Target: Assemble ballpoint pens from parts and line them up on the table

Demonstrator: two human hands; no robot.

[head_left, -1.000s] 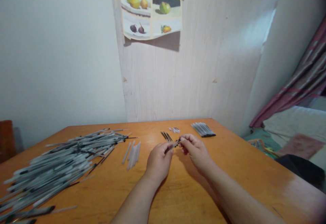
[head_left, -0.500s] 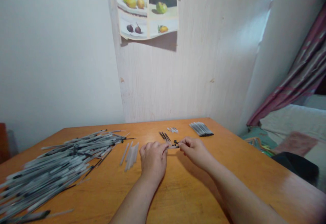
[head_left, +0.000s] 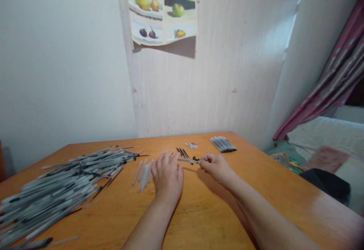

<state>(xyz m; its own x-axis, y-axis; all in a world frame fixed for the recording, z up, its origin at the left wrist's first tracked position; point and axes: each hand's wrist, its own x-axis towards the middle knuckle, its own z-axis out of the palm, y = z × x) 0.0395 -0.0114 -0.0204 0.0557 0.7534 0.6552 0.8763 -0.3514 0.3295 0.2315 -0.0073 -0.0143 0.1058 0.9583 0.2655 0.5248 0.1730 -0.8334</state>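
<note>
A thin clear pen barrel [head_left: 186,160] lies crosswise between my hands. My right hand [head_left: 215,166] pinches its right end between thumb and fingertips. Beside the barrel's left end, my left hand [head_left: 167,175] is palm down with its fingers stretched out and thumb apart; whether its fingertips touch the barrel is unclear. Small black pieces [head_left: 195,158] lie just behind the barrel. Several thin dark refills [head_left: 182,153] rest behind my left fingertips. Left of that hand are several clear, empty-looking barrels [head_left: 145,175].
A big loose heap of pens [head_left: 74,182] covers the left of the wooden table [head_left: 204,219]. A neat row of pens with black ends [head_left: 223,144] is at the back right. Small clear pieces [head_left: 191,145] lie near the back edge, below the wall.
My left hand has drawn back a little left and its fingers have spread from the barrel. More of the barrel shows now. My right hand keeps its pinch in nearly the same place.
</note>
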